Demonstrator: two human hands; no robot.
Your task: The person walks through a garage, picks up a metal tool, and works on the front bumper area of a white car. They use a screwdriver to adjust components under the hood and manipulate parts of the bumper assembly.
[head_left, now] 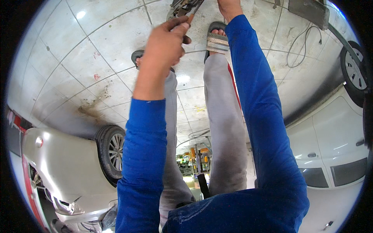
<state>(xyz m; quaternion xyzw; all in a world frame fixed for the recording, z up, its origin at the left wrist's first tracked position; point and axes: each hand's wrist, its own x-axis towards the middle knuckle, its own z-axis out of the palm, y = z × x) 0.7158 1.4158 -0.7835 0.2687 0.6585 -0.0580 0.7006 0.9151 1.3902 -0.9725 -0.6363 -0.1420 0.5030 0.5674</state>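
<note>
My left hand (165, 44) is raised near the top of the view, its fingers closed round a slim tool with an orange section (190, 18). The tool slants up and to the right; its kind is not clear. Right behind it is a dark, greasy metal part (182, 7), cut off by the upper edge. My right hand (230, 7) reaches to that edge, to the right of the metal part. Its fingers run out of the picture, so what they touch is hidden.
I stand in sandals (217, 42) on a stained tiled floor (112, 42). A silver car (66, 155) is at the left, a white vehicle (311, 136) at the right. A thin cable (289, 54) lies at the upper right, near a dark flat panel (311, 11) and a wheel (354, 66).
</note>
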